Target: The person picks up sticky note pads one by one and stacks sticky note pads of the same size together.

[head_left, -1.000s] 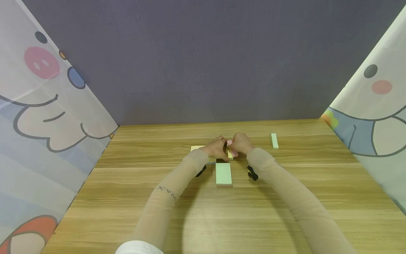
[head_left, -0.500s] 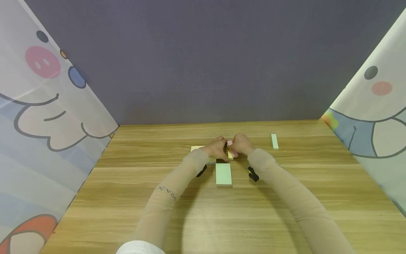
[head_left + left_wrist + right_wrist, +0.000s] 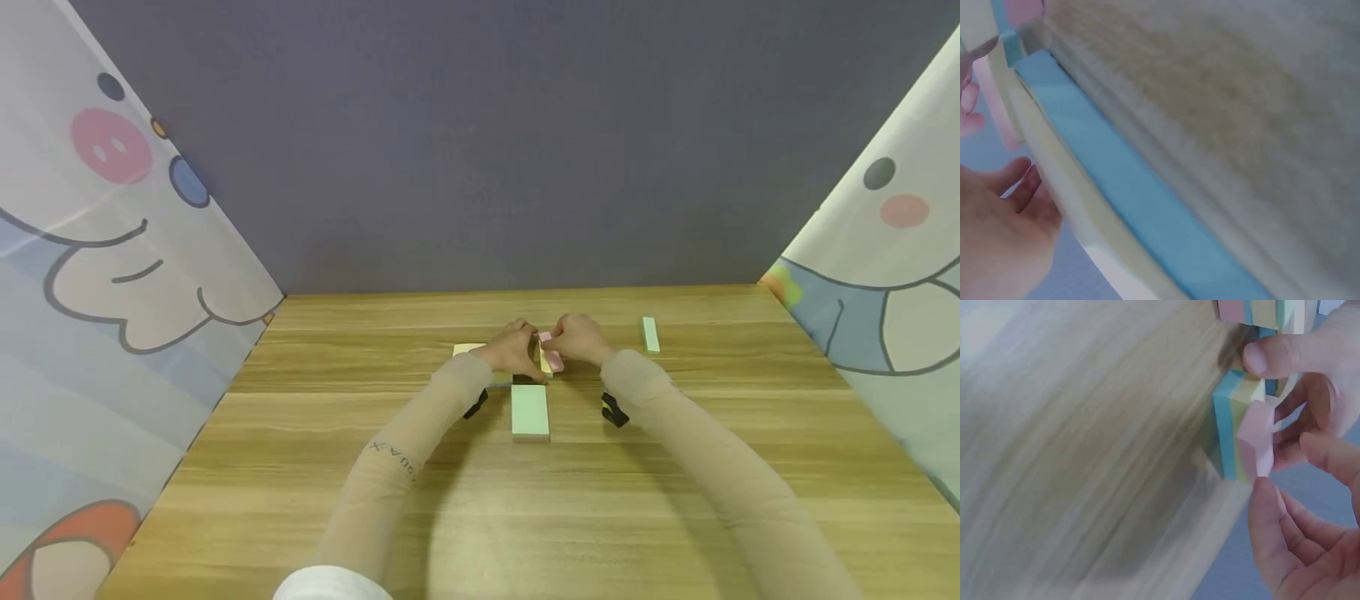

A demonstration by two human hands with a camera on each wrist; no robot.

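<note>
My left hand (image 3: 513, 350) spans a small stack of sticky note pads, a yellow pad (image 3: 1249, 392) on a blue pad (image 3: 1225, 425). Its thumb sits at the near end and its fingers curl round the far side. On top lies a narrow pink pad (image 3: 551, 353), turned slightly askew to the stack. My right hand (image 3: 579, 337) is at the pink pad's right side; in the right wrist view the thumb tip is right at the pad's corner and the index finger stands off from it.
A larger green-topped stack (image 3: 529, 411) stands nearer on the wooden table (image 3: 337, 500). Partly behind my left wrist lies a wide yellow pad (image 3: 467, 348) with blue under it. A narrow green pad (image 3: 650, 334) lies to the right. A dark wall (image 3: 487, 150) rises behind the table.
My right hand has drawn slightly right, its fingers looser, and more of the pink pad shows. My left hand stays in place.
</note>
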